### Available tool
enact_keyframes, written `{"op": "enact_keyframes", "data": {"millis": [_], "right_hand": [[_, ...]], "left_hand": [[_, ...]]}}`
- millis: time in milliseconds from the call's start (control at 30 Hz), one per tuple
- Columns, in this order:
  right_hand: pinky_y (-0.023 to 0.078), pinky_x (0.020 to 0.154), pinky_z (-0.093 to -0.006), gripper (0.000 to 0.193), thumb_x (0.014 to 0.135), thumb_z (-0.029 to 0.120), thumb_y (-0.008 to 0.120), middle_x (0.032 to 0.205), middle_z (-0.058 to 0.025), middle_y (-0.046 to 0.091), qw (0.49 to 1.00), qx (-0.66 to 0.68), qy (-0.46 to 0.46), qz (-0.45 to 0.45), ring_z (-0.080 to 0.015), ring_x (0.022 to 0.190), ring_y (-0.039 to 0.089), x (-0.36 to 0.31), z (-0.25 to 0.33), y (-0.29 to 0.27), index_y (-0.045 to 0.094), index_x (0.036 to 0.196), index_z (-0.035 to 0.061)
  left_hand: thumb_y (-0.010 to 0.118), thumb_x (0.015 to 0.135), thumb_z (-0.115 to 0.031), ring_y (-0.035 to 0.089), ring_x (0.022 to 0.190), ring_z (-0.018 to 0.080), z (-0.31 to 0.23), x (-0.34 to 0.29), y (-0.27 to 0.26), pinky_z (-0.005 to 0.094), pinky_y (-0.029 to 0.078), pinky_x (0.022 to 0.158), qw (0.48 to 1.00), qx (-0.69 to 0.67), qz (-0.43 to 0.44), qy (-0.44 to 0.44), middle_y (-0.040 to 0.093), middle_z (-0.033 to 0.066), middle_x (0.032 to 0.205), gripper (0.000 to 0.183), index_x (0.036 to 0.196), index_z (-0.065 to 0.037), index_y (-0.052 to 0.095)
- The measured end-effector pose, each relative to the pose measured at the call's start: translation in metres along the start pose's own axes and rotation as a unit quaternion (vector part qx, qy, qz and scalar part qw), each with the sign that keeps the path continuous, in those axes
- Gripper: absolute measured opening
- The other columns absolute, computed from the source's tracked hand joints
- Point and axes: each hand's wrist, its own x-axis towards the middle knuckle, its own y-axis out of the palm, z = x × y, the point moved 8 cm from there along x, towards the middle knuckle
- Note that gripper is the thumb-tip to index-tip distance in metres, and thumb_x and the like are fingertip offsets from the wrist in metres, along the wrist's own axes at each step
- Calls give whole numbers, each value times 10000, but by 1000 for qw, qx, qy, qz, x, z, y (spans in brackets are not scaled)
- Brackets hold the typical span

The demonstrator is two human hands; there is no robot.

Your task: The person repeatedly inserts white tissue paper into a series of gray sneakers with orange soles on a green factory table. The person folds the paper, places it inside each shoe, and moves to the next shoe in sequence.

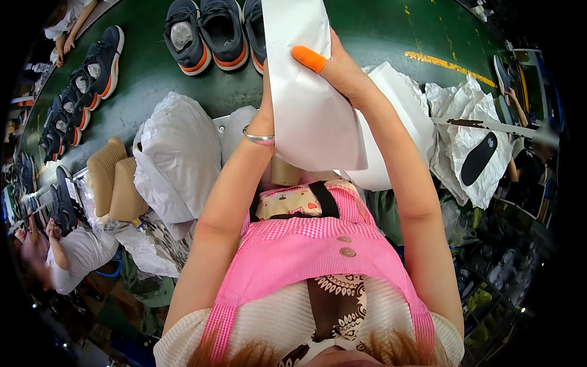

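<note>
A white sheet of paper (312, 116), bent lengthwise, stands in front of me at the top centre. My right hand (345, 70) grips its right edge, the thumb in an orange finger cover (308, 59) pressed flat on the near face. Behind the paper's left edge goes my left hand (267, 101), with a silver bangle (259, 138) at its wrist; its fingers are hidden. Just left of the paper, dark grey shoes with orange and white soles (223, 37) stand on the green table (373, 37). More white sheets (397, 116) lie behind my right forearm.
Several similar shoes (101, 67) line the table's left side. Tan shoe-shaped forms (113, 177) stand beside a bulging white paper or plastic bundle (177, 134). At right, a black insole (479, 159) rests on crumpled paper (452, 104). Other people work at the left and right edges.
</note>
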Motion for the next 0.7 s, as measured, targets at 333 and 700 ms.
{"op": "enact_keyframes", "data": {"millis": [333,700], "right_hand": [[469,896,-361,978,719,385,763,1240,-221,505,988,22,-6,-155,-285,1126,540,-2,-13,-40,194,1383,-53],[384,977,-410,915,829,563,557,1297,-292,420,969,-110,-14,-220,-412,1190,453,10,-22,-17,213,1411,-53]], "left_hand": [[366,997,-418,559,1066,208,-95,-42,47,309,401,951,840,492,-83,214,551,115,1223,559,1324,30,436],[292,999,-465,484,1082,251,-51,-31,70,326,370,946,792,529,-136,272,506,149,1183,567,1260,11,457]]}}
